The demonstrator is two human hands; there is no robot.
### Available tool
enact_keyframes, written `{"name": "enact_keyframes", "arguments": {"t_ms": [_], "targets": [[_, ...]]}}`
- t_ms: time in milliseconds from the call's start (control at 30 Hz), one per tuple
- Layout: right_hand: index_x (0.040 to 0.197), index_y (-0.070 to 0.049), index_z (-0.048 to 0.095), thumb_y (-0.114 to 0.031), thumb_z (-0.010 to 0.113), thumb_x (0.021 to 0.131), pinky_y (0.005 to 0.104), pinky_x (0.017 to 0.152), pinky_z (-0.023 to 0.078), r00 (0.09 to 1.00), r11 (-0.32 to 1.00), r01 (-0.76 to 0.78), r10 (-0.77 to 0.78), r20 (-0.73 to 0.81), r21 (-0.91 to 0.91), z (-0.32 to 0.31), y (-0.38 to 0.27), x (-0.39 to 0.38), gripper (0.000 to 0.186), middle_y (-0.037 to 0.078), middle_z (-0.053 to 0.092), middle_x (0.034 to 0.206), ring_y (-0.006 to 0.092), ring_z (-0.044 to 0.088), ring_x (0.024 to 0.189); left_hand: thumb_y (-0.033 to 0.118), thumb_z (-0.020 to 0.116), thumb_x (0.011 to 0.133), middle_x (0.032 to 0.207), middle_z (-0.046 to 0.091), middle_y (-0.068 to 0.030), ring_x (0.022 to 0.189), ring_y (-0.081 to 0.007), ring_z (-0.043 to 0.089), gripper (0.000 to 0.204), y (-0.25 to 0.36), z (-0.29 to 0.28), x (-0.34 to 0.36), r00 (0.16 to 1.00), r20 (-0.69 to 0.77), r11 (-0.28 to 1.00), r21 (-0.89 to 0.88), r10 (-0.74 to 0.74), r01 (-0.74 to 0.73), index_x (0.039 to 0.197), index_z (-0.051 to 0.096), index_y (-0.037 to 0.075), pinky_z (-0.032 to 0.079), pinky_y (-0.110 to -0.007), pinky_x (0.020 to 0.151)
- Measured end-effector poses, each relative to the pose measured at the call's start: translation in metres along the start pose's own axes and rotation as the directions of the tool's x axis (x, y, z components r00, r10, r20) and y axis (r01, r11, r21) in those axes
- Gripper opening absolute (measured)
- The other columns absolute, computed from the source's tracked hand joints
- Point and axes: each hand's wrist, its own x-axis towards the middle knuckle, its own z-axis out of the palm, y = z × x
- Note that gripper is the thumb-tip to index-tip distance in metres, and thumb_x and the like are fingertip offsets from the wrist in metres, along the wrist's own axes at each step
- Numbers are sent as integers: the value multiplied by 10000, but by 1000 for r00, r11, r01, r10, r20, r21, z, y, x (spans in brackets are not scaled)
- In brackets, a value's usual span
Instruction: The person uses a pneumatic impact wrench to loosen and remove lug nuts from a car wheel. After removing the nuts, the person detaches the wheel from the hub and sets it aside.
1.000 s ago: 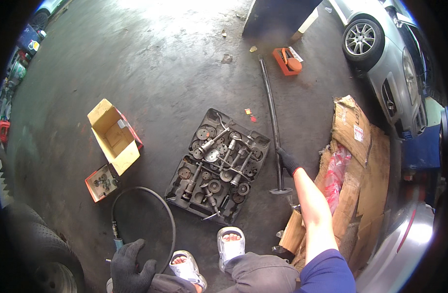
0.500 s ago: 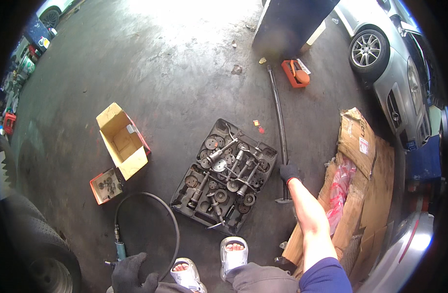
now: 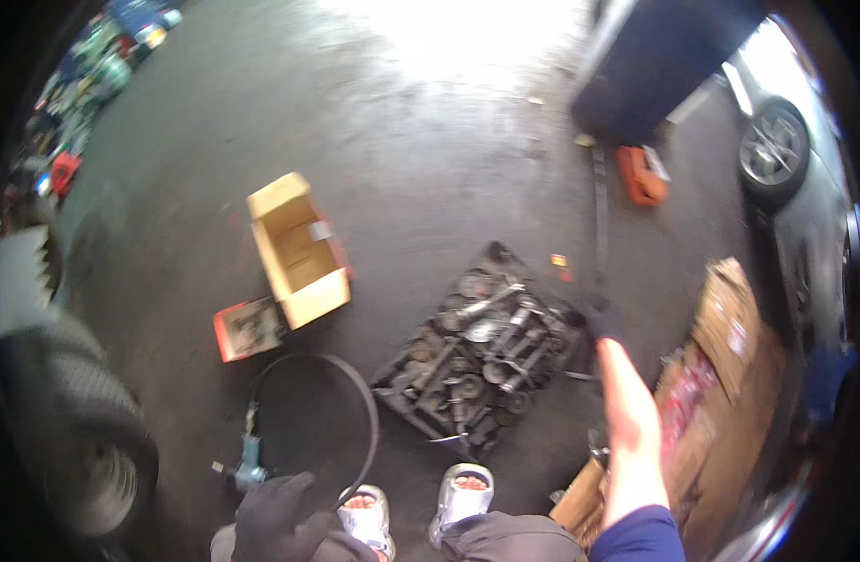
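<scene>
My right hand (image 3: 600, 323), in a dark glove, is closed round the near end of a long dark metal bar (image 3: 600, 211), which lies along the floor away from me. A flat crosspiece (image 3: 583, 377) shows at its near end. Left of this hand, an open black tool case (image 3: 411, 409) holds several round discs and screw-type tools, blurred by motion. My left hand (image 3: 275, 520), also gloved, is over my left knee, thumb and fingers apart, with nothing seen in it. Just beyond it on the floor lies a teal air tool (image 3: 251, 461) with a curved hose (image 3: 369, 403).
An open cardboard box (image 3: 318, 304) stands beside a small red-edged box (image 3: 226, 337) of metal parts. Tyres (image 3: 83, 384) are at left. Torn cardboard (image 3: 730, 309) with pink plastic lies right. Farther off are an orange case (image 3: 641, 178), a dark pillar (image 3: 655, 75) and a car wheel (image 3: 775, 153).
The whole view has shifted, moving most floor objects rightward in the picture, and is now blurred. My right hand stays at the bar's near end; my left hand stays near my knee.
</scene>
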Motion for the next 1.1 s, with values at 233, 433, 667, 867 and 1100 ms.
{"name": "enact_keyframes", "arguments": {"t_ms": [233, 433, 667, 867, 1100], "targets": [[1447, -43, 630, -218, 700, 978, 438, 1078, 498, 944, 940, 330, -330, 16, -81, -27, 69, -42, 506, 192, 691, 1406, 372, 669, 1223, 292, 805, 874, 1162, 752, -201, 1041, -371, 734, 509, -9, -3, -13, 992, 102, 955, -281, -72, 99, 1280, 703, 3, 575, -459, 914], [1413, 49, 619, -146, 641, 1040, 431, 1044, 513, 845, 742, 406, -527, 90, 534, -25, -44, -218, 422, 222, 690, 1346, 333, 664, 1221, 326, 731, 908, 1064, 715, -248, 984, -424, 708, 550, 5, -14, -30, 998, -70, 953, -303, -6, -15, 1288, 651, -64, 554, -507, 877], [1272, 16, 656, -80, 783, 870, 453, 986, 538, 144, 358, 799, -894, 424, 484, -49, -302, -350, 432, 202, 722, 1162, 371, 688, 1112, 185, 752, 845, 853, 684, -158, 785, -354, 683, 265, 29, -57, -71, 964, -258, 942, -333, -66, -24, 1035, 726, 3, 557, -475, 714], [1288, -15, 653, -102, 807, 844, 471, 979, 558, -216, 51, 770, -917, 335, 636, -14, -449, -452, 479, 205, 727, 1215, 416, 696, 1121, 272, 770, 825, 859, 667, -122, 798, -324, 677, 245, 49, -82, -144, 909, -349, 948, -291, -229, 127, 894, 680, 54, 540, -461, 699], [1275, -21, 705, -281, 796, 898, 486, 967, 558, -690, -136, 553, -628, 360, 822, 3, -460, -610, 467, 229, 736, 1175, 425, 704, 1080, 284, 774, 841, 883, 693, -113, 817, -308, 698, 218, 64, -72, -234, 760, -433, 869, -330, -485, 367, 868, 710, 77, 561, -462, 727]]}}
